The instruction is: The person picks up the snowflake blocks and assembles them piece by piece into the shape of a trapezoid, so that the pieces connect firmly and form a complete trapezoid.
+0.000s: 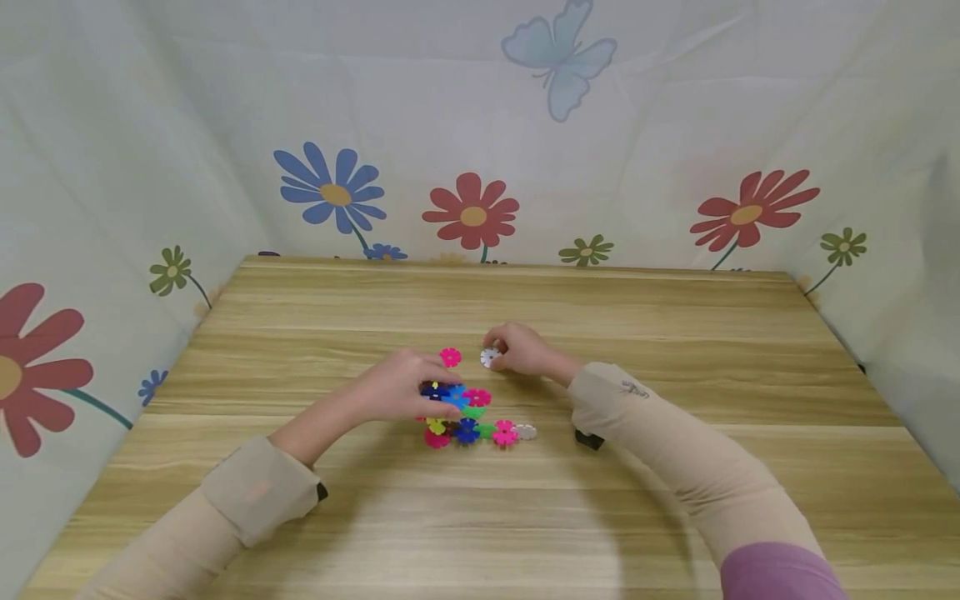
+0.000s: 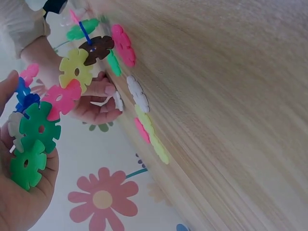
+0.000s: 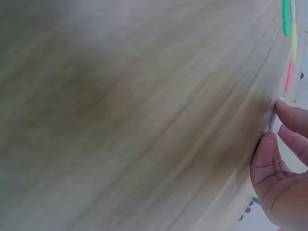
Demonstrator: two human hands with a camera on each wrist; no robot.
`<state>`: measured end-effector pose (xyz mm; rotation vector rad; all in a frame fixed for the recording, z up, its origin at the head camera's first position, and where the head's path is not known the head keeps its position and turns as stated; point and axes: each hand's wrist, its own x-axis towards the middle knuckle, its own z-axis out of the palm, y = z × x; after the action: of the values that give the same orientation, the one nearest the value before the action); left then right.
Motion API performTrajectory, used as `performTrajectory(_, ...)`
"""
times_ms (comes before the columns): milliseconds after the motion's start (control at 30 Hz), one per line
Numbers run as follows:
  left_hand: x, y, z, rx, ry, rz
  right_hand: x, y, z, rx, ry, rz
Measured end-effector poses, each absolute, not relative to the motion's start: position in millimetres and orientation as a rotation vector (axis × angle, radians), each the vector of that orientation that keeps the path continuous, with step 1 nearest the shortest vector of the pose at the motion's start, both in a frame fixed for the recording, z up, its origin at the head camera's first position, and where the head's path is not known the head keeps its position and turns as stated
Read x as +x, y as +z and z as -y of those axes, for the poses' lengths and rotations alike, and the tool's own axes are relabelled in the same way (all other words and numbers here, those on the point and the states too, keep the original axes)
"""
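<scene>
My left hand (image 1: 401,387) grips a construction of flower-shaped plastic interlocking discs (image 1: 467,431) over the table. In the left wrist view its joined discs are green, pink, yellow, brown, blue and white, and two green discs (image 2: 41,127) show near the palm. Farther back, my right hand (image 1: 527,350) pinches a white flower disc (image 1: 490,358) at the tabletop. The right wrist view shows that disc (image 3: 273,119) almost edge-on between thumb and fingers. A loose pink disc (image 1: 450,357) lies to its left. The left hand covers part of the construction in the head view.
On the wooden table (image 1: 300,308) more loose discs lie flat, among them a pink one (image 2: 123,45), a white one (image 2: 138,94) and a yellow one (image 2: 152,134). A flower-printed curtain (image 1: 420,108) hangs behind the table and along its sides.
</scene>
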<state>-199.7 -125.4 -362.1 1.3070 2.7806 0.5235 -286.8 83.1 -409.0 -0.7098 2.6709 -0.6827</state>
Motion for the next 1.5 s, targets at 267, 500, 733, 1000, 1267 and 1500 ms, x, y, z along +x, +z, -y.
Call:
performTrajectory(267, -199, -360, 124, 1.284, 0.526, -2.772, -284, -412, -95, -0.652, -0.849, -2.651)
performTrajectory(500, -198, -359, 122, 1.26, 0.526, -2.793, -280, -416, -109, -0.541, -1.116, -2.539)
performTrajectory(733, -198, -359, 121, 1.191, 0.565, -2.828, -270, -406, -120, -0.419, -1.39, -2.416)
performTrajectory(1000, -197, -357, 118, 1.125, 0.557, -2.846, -250, -383, -128, -0.515, -1.58, -2.279)
performTrajectory(1267, -197, -361, 115, 1.074, 0.549, -2.908, -230, -367, -131, -0.572, -1.63, -2.193)
performTrajectory(1500, -197, -366, 112, 1.108, 0.571, -2.971, -221, -366, -130, -0.504, -1.642, -2.134)
